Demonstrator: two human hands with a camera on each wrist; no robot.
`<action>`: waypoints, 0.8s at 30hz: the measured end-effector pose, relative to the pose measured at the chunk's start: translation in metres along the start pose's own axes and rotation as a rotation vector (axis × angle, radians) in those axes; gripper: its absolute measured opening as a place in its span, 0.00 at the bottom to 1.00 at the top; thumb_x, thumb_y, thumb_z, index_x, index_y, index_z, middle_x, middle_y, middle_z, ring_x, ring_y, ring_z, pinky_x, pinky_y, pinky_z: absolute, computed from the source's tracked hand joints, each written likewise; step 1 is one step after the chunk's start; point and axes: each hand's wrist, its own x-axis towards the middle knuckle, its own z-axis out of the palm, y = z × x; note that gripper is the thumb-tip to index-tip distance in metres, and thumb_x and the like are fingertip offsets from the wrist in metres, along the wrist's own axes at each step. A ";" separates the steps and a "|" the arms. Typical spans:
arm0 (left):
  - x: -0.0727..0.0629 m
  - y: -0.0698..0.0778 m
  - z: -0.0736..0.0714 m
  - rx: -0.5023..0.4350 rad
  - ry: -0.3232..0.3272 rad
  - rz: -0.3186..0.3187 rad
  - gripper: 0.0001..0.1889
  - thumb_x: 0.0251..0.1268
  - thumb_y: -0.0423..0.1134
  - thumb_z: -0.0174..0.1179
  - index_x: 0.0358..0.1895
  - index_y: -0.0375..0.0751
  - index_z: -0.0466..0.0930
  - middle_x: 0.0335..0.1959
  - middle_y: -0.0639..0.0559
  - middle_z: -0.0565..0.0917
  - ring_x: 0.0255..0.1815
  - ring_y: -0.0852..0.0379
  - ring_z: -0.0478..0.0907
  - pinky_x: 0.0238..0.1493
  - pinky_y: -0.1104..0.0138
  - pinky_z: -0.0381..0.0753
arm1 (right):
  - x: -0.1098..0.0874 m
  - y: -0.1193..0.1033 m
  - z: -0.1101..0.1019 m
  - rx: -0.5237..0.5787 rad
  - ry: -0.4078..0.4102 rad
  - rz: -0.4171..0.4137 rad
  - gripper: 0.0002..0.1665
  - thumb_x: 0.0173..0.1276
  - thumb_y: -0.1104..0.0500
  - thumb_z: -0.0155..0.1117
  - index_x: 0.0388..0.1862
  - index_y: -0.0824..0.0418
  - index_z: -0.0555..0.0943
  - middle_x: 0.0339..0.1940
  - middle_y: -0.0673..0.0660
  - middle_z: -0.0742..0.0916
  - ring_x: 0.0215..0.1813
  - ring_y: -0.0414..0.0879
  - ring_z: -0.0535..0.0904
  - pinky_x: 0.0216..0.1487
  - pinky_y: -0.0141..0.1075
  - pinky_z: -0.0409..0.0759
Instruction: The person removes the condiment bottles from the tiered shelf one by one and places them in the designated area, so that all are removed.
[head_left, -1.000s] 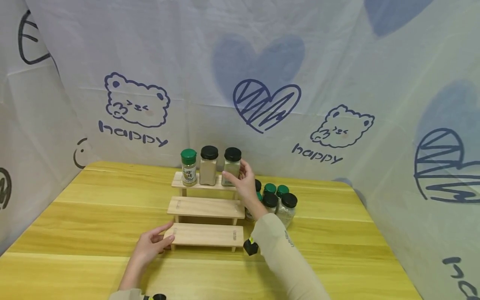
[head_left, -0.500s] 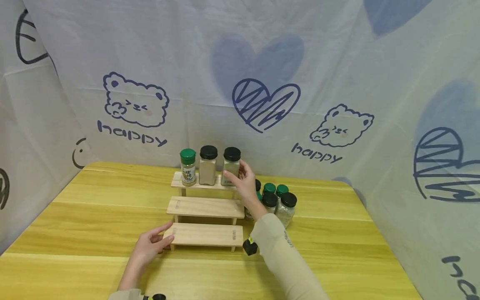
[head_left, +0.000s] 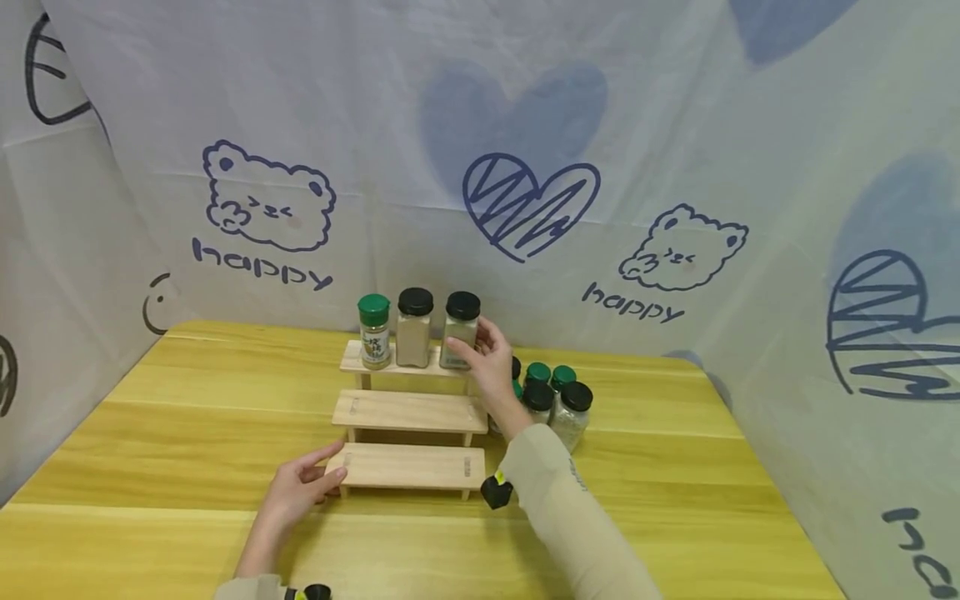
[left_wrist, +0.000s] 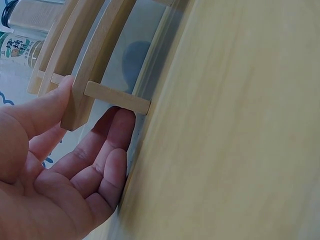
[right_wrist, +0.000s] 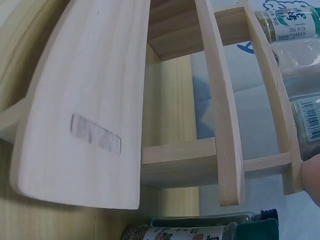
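A three-tier wooden spice rack (head_left: 408, 411) stands on the table. Three jars line its top tier: a green-lidded shaker (head_left: 375, 333) at left, a black-lidded jar (head_left: 413, 337) of light brown powder in the middle, and a second black-lidded spice jar (head_left: 459, 321) at right. My right hand (head_left: 489, 367) holds that right-hand jar between thumb and fingers; the jar stands upright on the tier. At the rack's lower left end, my left hand (head_left: 296, 492) grips the bottom tier. The left wrist view shows the thumb on the board's end and fingers beneath, near a leg.
Several more jars with green and black lids, such as a clear black-lidded one (head_left: 572, 417), cluster on the table right of the rack, partly behind my right wrist. A printed cloth (head_left: 405, 192) hangs behind the wooden table (head_left: 187, 433).
The head view has shifted very slightly. Both hands, the rack and the jars keep the same places relative to each other.
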 end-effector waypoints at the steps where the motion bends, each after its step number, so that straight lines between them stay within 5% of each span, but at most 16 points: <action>1: 0.000 0.000 0.000 -0.002 0.001 0.000 0.25 0.59 0.37 0.58 0.60 0.36 0.66 0.45 0.35 0.76 0.46 0.44 0.72 0.36 0.64 0.76 | 0.000 0.000 0.000 0.001 0.008 -0.002 0.30 0.54 0.69 0.65 0.57 0.69 0.69 0.46 0.60 0.77 0.45 0.46 0.73 0.47 0.34 0.72; 13: 0.001 0.002 0.001 -0.026 -0.002 -0.004 0.25 0.59 0.35 0.58 0.60 0.36 0.66 0.37 0.42 0.79 0.34 0.54 0.74 0.30 0.67 0.74 | -0.004 -0.008 -0.002 0.012 0.058 -0.092 0.30 0.52 0.70 0.67 0.55 0.72 0.70 0.44 0.61 0.78 0.45 0.47 0.75 0.46 0.35 0.73; 24: 0.001 0.000 0.000 -0.024 -0.001 0.000 0.25 0.59 0.36 0.58 0.60 0.35 0.66 0.41 0.38 0.79 0.36 0.53 0.76 0.31 0.66 0.75 | -0.012 -0.019 -0.022 0.012 0.086 -0.079 0.26 0.50 0.67 0.70 0.50 0.67 0.74 0.39 0.55 0.80 0.40 0.44 0.76 0.38 0.32 0.75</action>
